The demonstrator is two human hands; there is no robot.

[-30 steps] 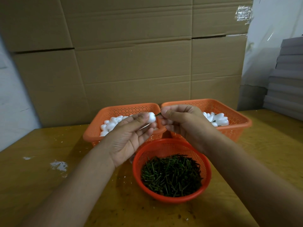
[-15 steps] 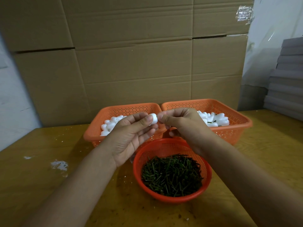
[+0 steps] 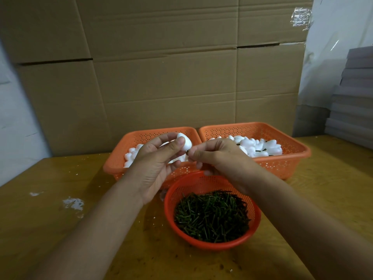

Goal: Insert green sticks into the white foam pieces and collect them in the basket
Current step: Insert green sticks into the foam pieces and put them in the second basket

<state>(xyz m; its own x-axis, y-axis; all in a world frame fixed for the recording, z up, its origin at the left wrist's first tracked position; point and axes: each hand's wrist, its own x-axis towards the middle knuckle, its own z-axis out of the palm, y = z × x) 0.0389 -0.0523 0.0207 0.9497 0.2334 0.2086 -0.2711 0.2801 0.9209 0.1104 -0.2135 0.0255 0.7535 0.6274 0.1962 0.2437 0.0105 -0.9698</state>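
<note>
My left hand pinches a white foam piece between thumb and fingers, raised above the left orange basket. My right hand pinches a short green stick whose tip meets the underside of the foam piece. A round orange basket in front holds a heap of green sticks. The left basket holds plain foam pieces. The right orange basket holds foam pieces with sticks in them.
A wall of cardboard boxes stands right behind the baskets. Grey stacked sheets sit at the far right. White foam crumbs lie on the wooden table at the left.
Both hands stayed together over the baskets. The foam piece has turned upward in my left hand, and the stick now shows at its lower end.
</note>
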